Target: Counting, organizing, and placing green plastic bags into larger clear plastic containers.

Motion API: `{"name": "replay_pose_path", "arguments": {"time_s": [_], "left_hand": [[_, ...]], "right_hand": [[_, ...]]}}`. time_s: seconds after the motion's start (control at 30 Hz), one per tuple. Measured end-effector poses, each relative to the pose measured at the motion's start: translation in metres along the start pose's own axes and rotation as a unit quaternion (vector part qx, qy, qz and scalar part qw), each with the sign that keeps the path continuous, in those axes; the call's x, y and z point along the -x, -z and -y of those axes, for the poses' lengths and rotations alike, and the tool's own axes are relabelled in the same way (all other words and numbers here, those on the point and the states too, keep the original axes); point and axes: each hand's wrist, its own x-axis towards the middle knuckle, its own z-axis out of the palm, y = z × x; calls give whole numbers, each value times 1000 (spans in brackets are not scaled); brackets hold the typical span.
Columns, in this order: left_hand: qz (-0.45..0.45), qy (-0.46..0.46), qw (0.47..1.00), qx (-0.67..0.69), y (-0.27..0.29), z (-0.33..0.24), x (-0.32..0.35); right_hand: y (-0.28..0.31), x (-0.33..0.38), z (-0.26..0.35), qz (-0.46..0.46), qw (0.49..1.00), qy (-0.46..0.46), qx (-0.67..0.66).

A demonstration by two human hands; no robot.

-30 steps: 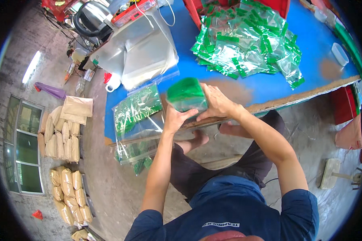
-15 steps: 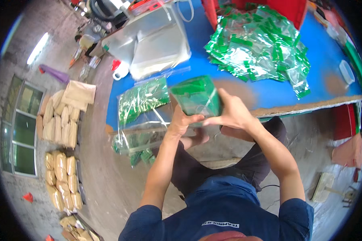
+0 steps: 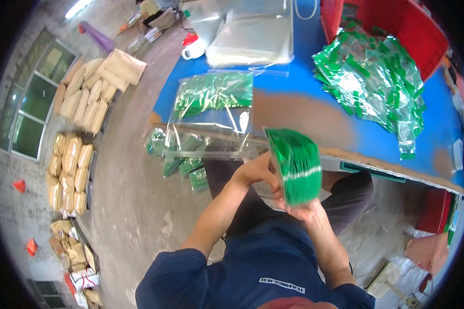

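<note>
A thick stack of small green-and-clear plastic bags (image 3: 297, 162) is held upright in front of my body, just off the table's near edge, its layered green edges facing up. Closed on its left side is my left hand (image 3: 259, 169), fingers partly behind the bags. My right hand (image 3: 305, 210) grips the stack from below, with several fingers hidden. To the left, a large clear bag (image 3: 211, 129) with green packets inside lies across the table edge. A loose heap of green-and-clear bags (image 3: 371, 77) spreads over the table at the right.
A red bin (image 3: 423, 33) lies behind the heap on the blue table (image 3: 294, 85). Large clear plastic sheets (image 3: 252, 41) and a white cup (image 3: 193, 50) sit at the back left. Green packets (image 3: 193, 165) hang or lie below the table edge. Brown sacks (image 3: 69, 167) stand along the wall.
The stack has come down toward my body, off the table, and is turned so its green edges show. My right hand has shifted from its right side to underneath. The view has turned.
</note>
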Motion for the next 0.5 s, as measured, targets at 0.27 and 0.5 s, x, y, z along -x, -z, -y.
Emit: {"name": "replay_pose_path", "arguments": {"time_s": [0.27, 0.5], "left_hand": [[139, -113, 981, 71, -19, -34, -23], [-338, -173, 915, 135, -56, -67, -21]], "right_hand": [[-8, 1, 19, 6, 970, -80, -230], [26, -1, 59, 114, 965, 217, 93]]}}
